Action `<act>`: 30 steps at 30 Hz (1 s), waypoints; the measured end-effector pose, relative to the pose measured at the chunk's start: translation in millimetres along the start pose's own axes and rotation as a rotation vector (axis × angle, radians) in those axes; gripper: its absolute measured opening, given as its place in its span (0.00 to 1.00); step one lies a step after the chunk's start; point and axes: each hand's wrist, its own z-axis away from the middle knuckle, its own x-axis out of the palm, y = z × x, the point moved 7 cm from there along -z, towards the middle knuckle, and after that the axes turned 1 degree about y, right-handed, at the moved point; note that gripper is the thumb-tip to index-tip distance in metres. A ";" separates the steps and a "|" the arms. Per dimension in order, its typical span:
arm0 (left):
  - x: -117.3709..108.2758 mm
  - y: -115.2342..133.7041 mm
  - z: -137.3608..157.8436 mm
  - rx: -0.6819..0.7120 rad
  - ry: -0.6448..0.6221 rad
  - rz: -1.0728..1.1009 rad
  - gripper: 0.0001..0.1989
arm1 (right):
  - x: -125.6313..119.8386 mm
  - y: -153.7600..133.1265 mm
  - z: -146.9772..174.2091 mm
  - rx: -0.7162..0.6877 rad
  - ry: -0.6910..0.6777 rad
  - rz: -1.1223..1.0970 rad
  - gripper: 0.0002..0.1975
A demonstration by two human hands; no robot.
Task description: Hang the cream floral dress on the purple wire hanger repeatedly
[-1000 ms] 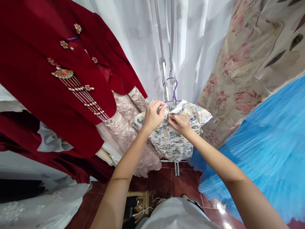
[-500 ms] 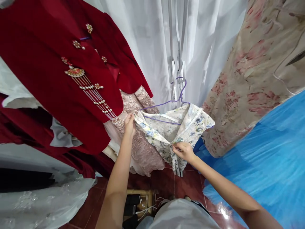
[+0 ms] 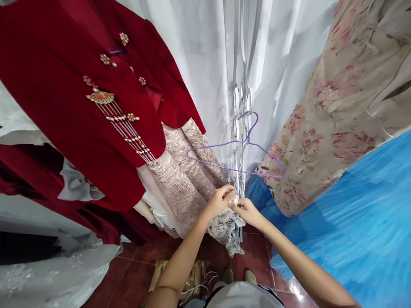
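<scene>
A white floral-print garment (image 3: 223, 229) hangs bunched from both my hands, its lower part drooping towards the floor. My left hand (image 3: 221, 200) is closed on its upper edge. Close beside it, my right hand (image 3: 246, 211) pinches the same fabric from the right. Above them a bare purple wire hanger (image 3: 237, 169) hangs by its hook on a white chain of rings (image 3: 236, 102). Folds and fingers hide most of the garment's shape.
To the left hang a red velvet jacket (image 3: 128, 98) with beaded ornaments and a pink brocade skirt (image 3: 183, 192). A beige floral dress (image 3: 321, 115) and blue tulle (image 3: 353, 222) hang at right. White curtains (image 3: 199, 55) are behind. A low bamboo stool (image 3: 195, 278) and cables are below.
The floral garment has come off the purple hanger and is now gathered lower down. My left hand has moved right and down, close to my right hand.
</scene>
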 end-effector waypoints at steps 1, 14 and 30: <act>4.2 -3.7 1.2 -0.044 -0.044 0.068 0.12 | -8.1 -3.4 4.5 0.014 0.016 -0.028 0.24; -20.2 -41.9 42.9 -0.118 -0.124 -0.069 0.07 | -217.8 -50.3 95.8 -0.142 1.084 0.082 0.21; -33.9 66.0 12.0 0.163 -0.108 0.288 0.22 | -225.0 6.1 32.5 -0.046 0.945 -0.094 0.26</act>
